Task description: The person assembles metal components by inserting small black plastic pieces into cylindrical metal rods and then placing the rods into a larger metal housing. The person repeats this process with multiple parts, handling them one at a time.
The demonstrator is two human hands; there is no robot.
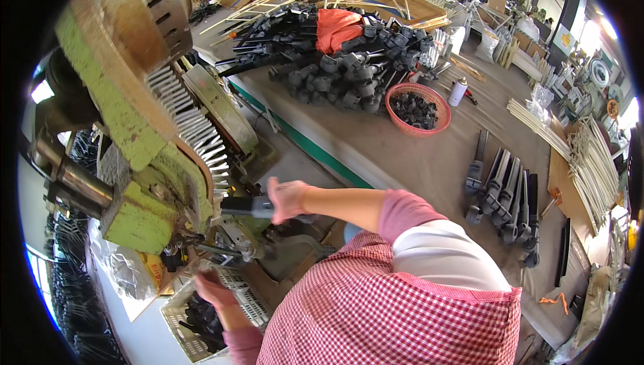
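Observation:
My right hand (288,201) reaches across to the green machine (137,214) and is closed around a dark tubular part (245,206). One end of that part sits at the machine's working head; the grip hides some of its length. My left hand (215,289) is lower down, over the edge of a pale plastic crate (184,331) that holds small black pieces (204,321). Motion smears its fingers, so whether it grips anything does not show. A curved row of silver metal pins (191,127) runs down the machine towards its head.
Right of the machine is a brown-topped table (349,140) with a large heap of black parts (335,73), an orange cloth (337,30), a red basket (419,127) and a spray can (458,91). Several black tubular assemblies (506,194) lie at its right.

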